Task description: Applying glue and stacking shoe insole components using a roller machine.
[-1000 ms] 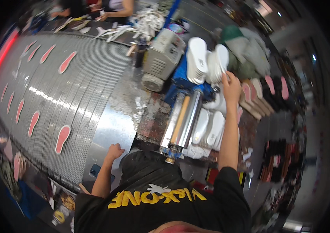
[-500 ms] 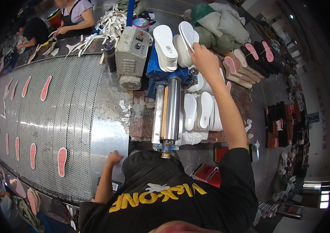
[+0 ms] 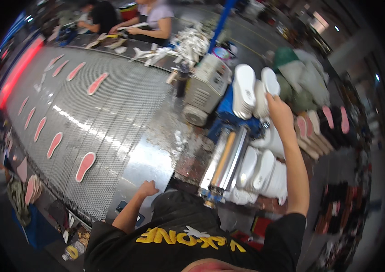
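My right hand [image 3: 279, 109] reaches out over the roller machine and grips the lower end of a white shoe insole [image 3: 271, 80]. That insole lies at the top of a stack on the machine's blue frame. Left of it stands another stack of white insoles [image 3: 245, 86]. In front are the machine's shiny metal rollers [image 3: 234, 158]. My left hand [image 3: 148, 188] is by the edge of the smooth metal plate [image 3: 149, 156], its fingers curled with nothing seen in them.
A mesh conveyor [image 3: 106, 109] on the left carries several pink insoles [image 3: 85, 167]. More white insoles [image 3: 265, 170] stand right of the rollers. A grey motor box [image 3: 206, 86] and dark bottle [image 3: 181, 81] are behind. Two people work across the conveyor. Sacks [image 3: 303, 72] lie at the far right.
The whole view has swung, so the scene sits further right and lower, and tilted. My right hand still holds the insole at the stack; my left stays near the plate's edge.
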Demonstrator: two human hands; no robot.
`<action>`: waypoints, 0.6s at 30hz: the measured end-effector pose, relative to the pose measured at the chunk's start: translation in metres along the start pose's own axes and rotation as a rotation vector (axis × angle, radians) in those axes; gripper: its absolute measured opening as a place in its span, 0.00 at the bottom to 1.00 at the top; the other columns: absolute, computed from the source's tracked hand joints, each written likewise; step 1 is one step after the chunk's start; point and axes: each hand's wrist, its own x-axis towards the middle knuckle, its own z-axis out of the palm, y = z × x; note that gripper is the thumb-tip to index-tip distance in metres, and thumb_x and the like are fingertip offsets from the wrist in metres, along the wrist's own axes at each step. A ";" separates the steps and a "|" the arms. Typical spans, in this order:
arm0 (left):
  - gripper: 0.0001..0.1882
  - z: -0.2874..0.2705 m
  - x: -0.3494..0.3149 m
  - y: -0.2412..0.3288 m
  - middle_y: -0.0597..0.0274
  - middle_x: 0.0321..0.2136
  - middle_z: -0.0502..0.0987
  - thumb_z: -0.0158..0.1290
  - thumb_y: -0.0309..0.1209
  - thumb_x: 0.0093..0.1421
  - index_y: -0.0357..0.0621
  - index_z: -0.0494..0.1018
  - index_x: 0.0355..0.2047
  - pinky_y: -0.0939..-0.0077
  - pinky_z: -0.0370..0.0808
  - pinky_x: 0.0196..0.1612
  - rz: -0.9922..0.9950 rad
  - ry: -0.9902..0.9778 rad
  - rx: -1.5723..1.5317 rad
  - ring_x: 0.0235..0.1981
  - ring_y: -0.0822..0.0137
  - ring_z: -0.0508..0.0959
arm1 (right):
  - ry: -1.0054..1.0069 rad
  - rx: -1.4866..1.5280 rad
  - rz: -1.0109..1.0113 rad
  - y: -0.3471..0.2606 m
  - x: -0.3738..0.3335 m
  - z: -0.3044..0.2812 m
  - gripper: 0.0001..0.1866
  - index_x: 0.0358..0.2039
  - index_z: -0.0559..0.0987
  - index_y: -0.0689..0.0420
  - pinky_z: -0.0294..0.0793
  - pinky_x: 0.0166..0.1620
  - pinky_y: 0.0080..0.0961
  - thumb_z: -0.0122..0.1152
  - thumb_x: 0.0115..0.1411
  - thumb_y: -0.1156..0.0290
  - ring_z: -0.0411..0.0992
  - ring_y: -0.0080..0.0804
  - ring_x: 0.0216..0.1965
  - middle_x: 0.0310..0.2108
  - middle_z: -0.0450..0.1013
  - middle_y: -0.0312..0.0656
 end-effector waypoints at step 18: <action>0.38 -0.007 -0.002 0.012 0.34 0.49 0.69 0.57 0.54 0.46 0.40 0.68 0.51 0.56 0.68 0.54 -0.144 -0.103 -0.039 0.52 0.40 0.69 | 0.306 0.215 0.266 0.041 -0.027 -0.063 0.20 0.51 0.69 0.61 0.69 0.43 0.42 0.47 0.56 0.82 0.69 0.56 0.41 0.41 0.72 0.55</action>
